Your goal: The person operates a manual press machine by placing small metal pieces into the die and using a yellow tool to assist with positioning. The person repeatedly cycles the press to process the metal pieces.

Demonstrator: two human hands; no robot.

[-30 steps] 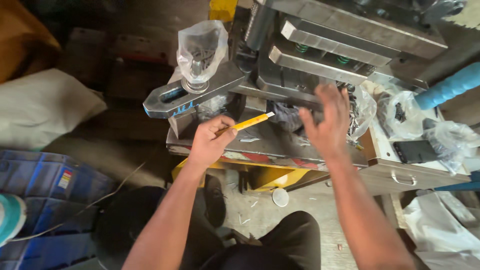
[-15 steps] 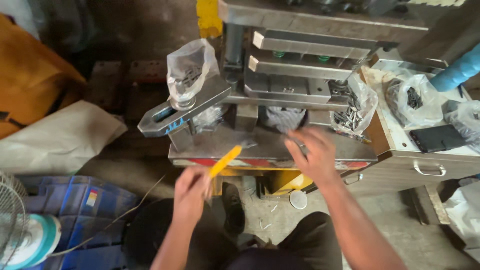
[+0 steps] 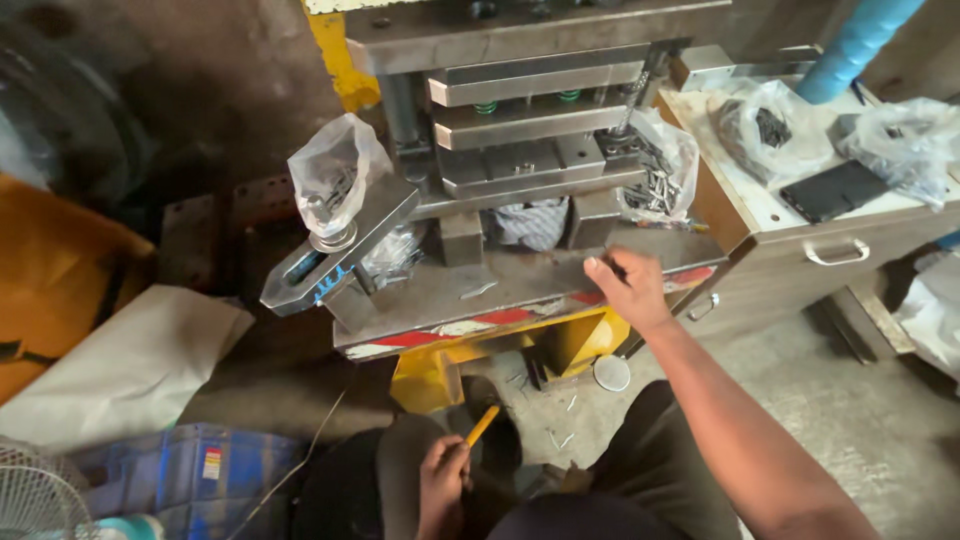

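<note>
Head view, looking down: right hand [image 3: 628,285] rests on the front edge of the press bed [image 3: 500,290], at about 1 o'clock from frame centre, fingers curled loosely with the tips on the plate near its right end; whether anything small sits under them cannot be told. Left hand [image 3: 443,485] is low at 6 o'clock, closed around a yellow stick [image 3: 482,426], maybe a pencil or small tool, kind unclear. Stick's long axis runs from the fist up toward 1 o'clock, free tip pointing at the press base, well apart from the bed. Right hand is clearly the nearer one to the die block [image 3: 540,160], which lies at 11 o'clock from it, apart, with the bed's width between. Bag of metal bits [image 3: 665,170] sits at 12 to 1 o'clock from the right hand, near but not touching. Second bag [image 3: 335,180] stands on the clamp arm [image 3: 340,250] at 10 o'clock, well off to the left. Cabinet [image 3: 800,225] at 3 o'clock with more bags and a dark flat item on top. Hidden: die opening is in shadow, left palm cut off by the knee and frame edge, small parts on the floor too small to identify.
</note>
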